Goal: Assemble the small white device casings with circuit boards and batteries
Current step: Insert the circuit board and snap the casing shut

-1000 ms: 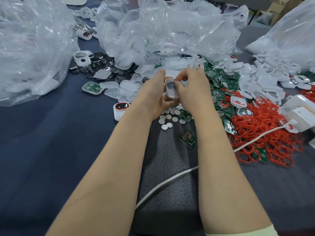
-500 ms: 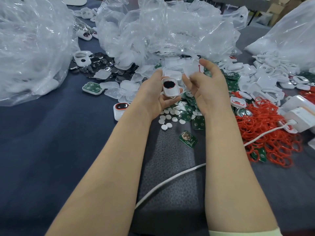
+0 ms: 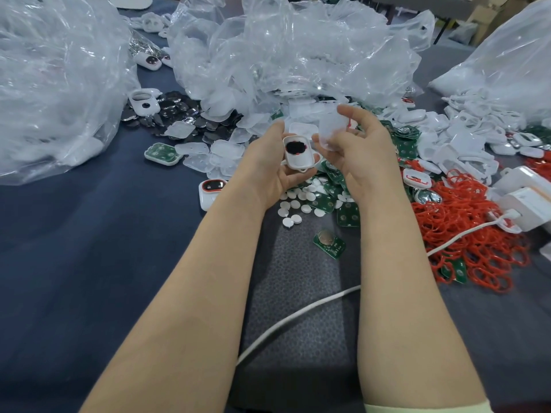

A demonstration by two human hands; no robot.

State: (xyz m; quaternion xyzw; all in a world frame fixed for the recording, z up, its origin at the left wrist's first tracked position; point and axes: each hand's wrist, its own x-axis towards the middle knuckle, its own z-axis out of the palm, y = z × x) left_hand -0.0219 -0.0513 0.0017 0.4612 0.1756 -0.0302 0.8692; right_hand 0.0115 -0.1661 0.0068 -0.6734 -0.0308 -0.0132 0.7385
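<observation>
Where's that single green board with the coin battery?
In the head view, the green board lies alone on the grey mat, near the right forearm, just below the white discs.

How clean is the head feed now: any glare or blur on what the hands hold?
Head view: glare streaks the clear plastic bags; the white casing in the left hand reads sharp; the translucent piece in the right hand is pale and soft-edged; wide-angle distortion stretches the forearms.
</observation>
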